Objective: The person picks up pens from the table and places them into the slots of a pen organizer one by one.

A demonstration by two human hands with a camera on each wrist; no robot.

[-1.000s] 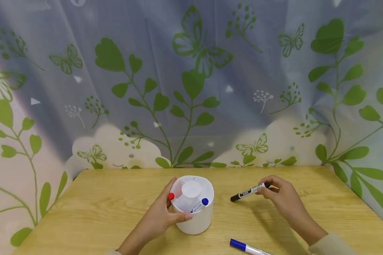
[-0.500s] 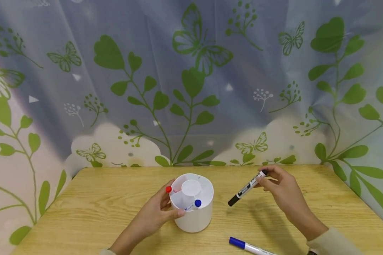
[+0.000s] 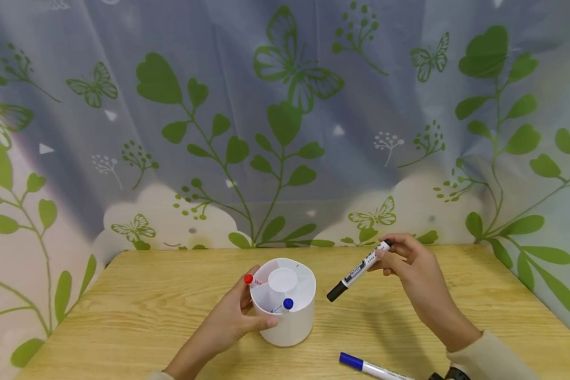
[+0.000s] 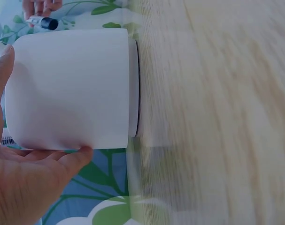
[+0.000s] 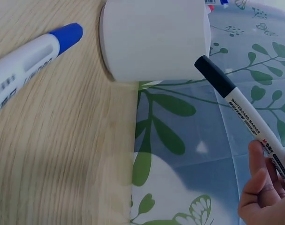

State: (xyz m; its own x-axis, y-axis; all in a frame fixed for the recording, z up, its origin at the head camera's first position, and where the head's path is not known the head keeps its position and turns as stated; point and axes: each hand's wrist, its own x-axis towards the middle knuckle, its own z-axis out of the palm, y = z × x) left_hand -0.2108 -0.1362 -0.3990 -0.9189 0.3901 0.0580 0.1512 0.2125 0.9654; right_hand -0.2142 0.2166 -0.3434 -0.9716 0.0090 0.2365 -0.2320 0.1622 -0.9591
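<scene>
A round white pen holder point(image 3: 285, 303) with inner dividers stands on the wooden table point(image 3: 138, 311). A red-capped marker point(image 3: 248, 278) and a blue-capped marker point(image 3: 287, 303) stick up inside it. My left hand point(image 3: 239, 316) grips the holder's left side point(image 4: 72, 89), thumb on the front wall. Above the table to the right of the holder, my right hand point(image 3: 401, 258) pinches the rear end of a black-capped whiteboard marker point(image 3: 358, 270). The marker is tilted, cap pointing down-left toward the holder point(image 5: 154, 40). In the right wrist view the black marker point(image 5: 241, 112) hangs just beside the holder's rim.
A blue-capped marker point(image 3: 368, 367) lies on the table near the front edge, right of the holder, also in the right wrist view point(image 5: 32, 61). A leaf-and-butterfly curtain point(image 3: 285, 121) hangs right behind the table's far edge.
My right hand has lifted the black marker off the table and moved it left toward the holder, cap tipped downward. The left hand turned the holder slightly; the blue-capped marker inside shifted left.
</scene>
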